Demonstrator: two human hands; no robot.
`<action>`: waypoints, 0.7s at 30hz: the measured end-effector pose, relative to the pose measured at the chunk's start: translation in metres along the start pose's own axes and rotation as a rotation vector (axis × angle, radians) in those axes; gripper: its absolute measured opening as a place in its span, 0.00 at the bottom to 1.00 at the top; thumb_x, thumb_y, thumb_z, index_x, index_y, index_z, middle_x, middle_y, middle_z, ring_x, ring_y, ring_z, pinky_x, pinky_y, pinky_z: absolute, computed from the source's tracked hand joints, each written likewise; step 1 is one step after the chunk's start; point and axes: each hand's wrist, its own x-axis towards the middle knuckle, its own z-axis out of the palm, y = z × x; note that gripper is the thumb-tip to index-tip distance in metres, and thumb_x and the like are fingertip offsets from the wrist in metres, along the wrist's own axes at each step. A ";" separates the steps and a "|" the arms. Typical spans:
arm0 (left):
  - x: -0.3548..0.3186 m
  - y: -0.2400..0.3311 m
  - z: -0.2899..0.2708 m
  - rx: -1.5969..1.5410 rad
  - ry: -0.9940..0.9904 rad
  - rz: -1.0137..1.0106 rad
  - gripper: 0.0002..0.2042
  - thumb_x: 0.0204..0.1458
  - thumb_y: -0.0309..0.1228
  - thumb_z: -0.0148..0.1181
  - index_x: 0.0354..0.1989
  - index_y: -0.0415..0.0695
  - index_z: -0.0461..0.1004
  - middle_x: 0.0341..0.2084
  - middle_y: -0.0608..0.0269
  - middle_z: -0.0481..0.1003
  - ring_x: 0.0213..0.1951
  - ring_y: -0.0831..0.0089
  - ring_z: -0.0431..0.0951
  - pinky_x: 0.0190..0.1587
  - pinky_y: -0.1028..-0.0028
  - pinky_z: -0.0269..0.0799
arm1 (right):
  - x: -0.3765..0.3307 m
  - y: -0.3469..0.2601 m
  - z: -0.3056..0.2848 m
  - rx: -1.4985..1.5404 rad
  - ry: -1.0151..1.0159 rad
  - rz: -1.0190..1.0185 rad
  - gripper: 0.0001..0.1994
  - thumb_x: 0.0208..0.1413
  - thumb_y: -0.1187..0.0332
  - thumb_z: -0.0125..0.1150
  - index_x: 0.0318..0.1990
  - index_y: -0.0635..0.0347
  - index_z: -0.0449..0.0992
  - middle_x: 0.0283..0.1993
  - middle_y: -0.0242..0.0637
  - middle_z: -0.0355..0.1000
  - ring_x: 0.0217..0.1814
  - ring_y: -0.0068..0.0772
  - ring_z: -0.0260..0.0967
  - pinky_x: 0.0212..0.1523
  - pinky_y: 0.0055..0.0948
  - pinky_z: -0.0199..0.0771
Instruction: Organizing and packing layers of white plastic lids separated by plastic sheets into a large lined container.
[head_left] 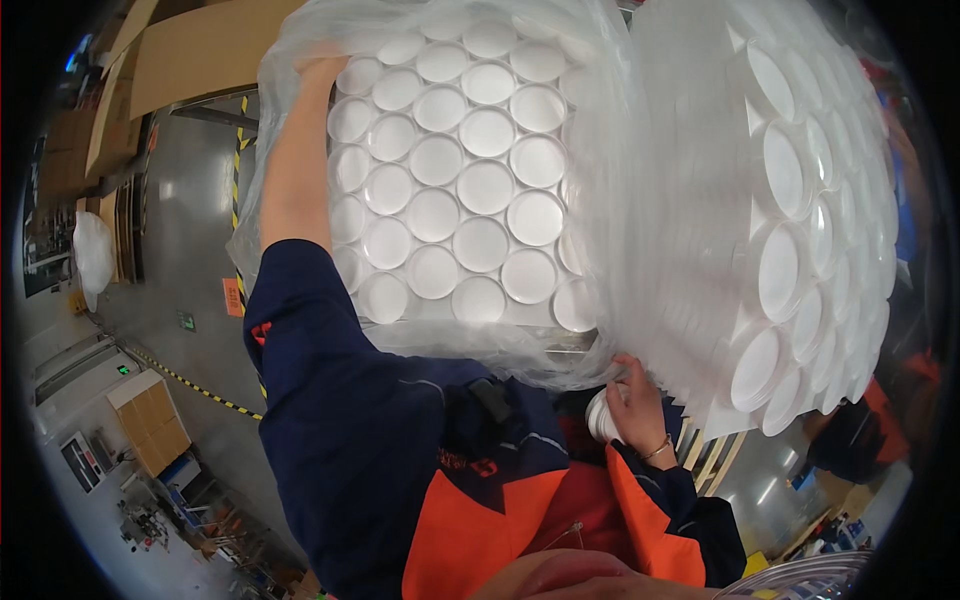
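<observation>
The left hand [322, 68] reaches to the far left corner of a stack of white trays [460, 170] and closes on the clear bag [290, 45] there, seemingly to keep the loose film clear of the round wells. The trays lie flat in the middle, the bag bunched around their edges, which suggests the wrap is being opened or pulled over them. The right hand [635, 400] is at the near right, fingers curled against the bag's lower edge where it meets a second stack [790, 220], which stands tilted on edge to the right; a small white object sits under this hand, but I cannot tell whether it is gripped. Cardboard [200, 50] lies far left, above a grey floor [190, 250].
</observation>
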 end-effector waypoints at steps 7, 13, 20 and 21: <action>-0.151 -0.013 -0.085 0.249 0.698 0.415 0.13 0.49 0.35 0.52 0.40 0.49 0.79 0.40 0.57 0.79 0.44 0.57 0.79 0.41 0.61 0.75 | -0.007 0.013 -0.007 0.025 -0.015 -0.048 0.17 0.56 0.60 0.54 0.50 0.57 0.65 0.46 0.47 0.72 0.49 0.52 0.70 0.49 0.43 0.69; -0.124 -0.030 -0.067 0.257 0.869 0.502 0.14 0.49 0.35 0.52 0.43 0.48 0.77 0.41 0.55 0.77 0.46 0.56 0.77 0.43 0.58 0.74 | -0.003 0.014 -0.010 0.046 -0.036 -0.125 0.15 0.56 0.62 0.54 0.45 0.62 0.66 0.44 0.48 0.72 0.47 0.52 0.70 0.48 0.41 0.68; -0.130 -0.032 -0.089 0.302 0.838 0.542 0.15 0.51 0.39 0.51 0.43 0.47 0.77 0.45 0.55 0.76 0.48 0.54 0.76 0.45 0.57 0.72 | -0.005 0.013 -0.011 0.084 0.003 -0.191 0.12 0.55 0.65 0.57 0.42 0.62 0.67 0.40 0.48 0.72 0.44 0.49 0.71 0.46 0.38 0.69; -0.141 -0.019 -0.089 0.313 0.735 0.519 0.18 0.53 0.43 0.50 0.44 0.45 0.76 0.45 0.53 0.76 0.47 0.53 0.76 0.46 0.58 0.72 | -0.005 0.016 -0.010 0.120 0.008 -0.205 0.12 0.55 0.65 0.57 0.41 0.62 0.67 0.38 0.47 0.71 0.42 0.47 0.71 0.45 0.37 0.69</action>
